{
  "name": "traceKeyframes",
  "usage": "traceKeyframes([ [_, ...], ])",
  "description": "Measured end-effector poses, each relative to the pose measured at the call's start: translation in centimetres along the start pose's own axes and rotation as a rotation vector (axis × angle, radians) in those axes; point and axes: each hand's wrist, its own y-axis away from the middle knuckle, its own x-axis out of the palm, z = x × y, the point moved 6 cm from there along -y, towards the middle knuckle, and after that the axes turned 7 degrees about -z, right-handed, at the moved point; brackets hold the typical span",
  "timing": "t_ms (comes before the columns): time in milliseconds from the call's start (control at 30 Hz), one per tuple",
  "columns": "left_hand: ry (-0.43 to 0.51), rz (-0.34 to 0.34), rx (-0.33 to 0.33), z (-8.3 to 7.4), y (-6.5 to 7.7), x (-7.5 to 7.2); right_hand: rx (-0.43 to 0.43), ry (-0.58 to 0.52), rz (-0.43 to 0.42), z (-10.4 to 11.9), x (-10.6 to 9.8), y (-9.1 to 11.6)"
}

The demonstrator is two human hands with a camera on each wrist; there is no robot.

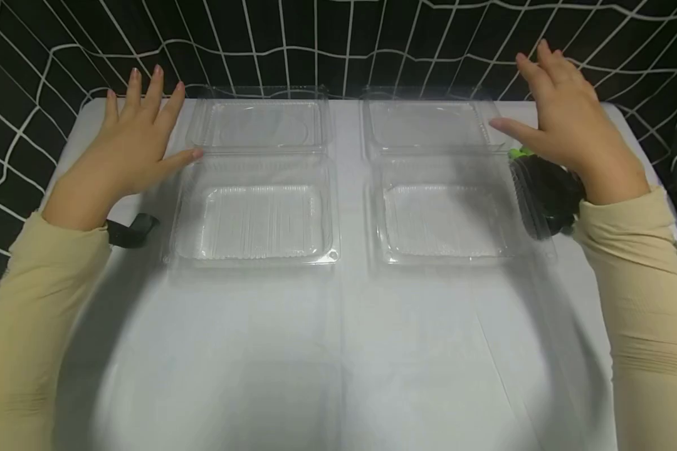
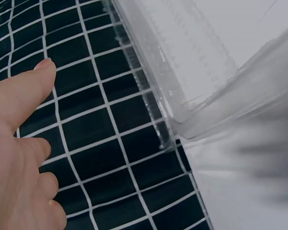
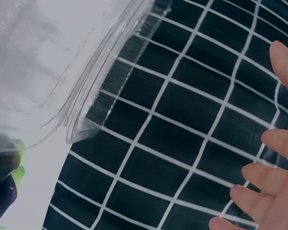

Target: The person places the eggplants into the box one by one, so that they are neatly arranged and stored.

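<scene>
My left hand [image 1: 130, 147] is spread at the table's left side, its thumb tip close to the left clear plastic clamshell container [image 1: 262, 219]. Across from it, my right hand [image 1: 570, 119] has its fingers spread near the right clamshell container [image 1: 448, 219]. Neither hand holds anything. Both containers lie unfolded, with the left lid [image 1: 265, 125] and right lid [image 1: 429, 125] toward the back. Beneath the right hand and wrist sits a dark, glossy thing [image 1: 550, 191] with bright green parts; its kind is unclear and it is partly covered.
A white-covered table [image 1: 293, 351] carries both containers. Black cloth with a white grid [image 1: 293, 37] rises behind it and along both sides. Some small black thing [image 1: 132, 230] shows beside the left cuff, partly hidden by the sleeve.
</scene>
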Motion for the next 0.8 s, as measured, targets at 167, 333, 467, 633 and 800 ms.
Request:
traceKeyframes([
  [167,0.032,-0.021,-0.005,-0.1,2.0,0.5,0.06,-0.028,-0.037,-1.2,-0.5,1.3],
  [333,0.056,-0.073,-0.002,-0.6,4.3,1.0,0.147,-0.072,-0.076,-2.8,-0.8,3.2],
  [467,0.073,-0.114,-0.002,-1.1,6.1,1.5,0.249,-0.085,-0.085,-4.5,-0.8,4.8],
  [633,0.103,-0.145,-0.005,-1.7,8.4,2.2,0.357,-0.077,-0.101,-6.7,-0.6,6.9],
  [800,0.126,-0.157,-0.016,-2.0,10.2,3.2,0.407,-0.096,-0.127,-8.4,0.0,8.2],
])
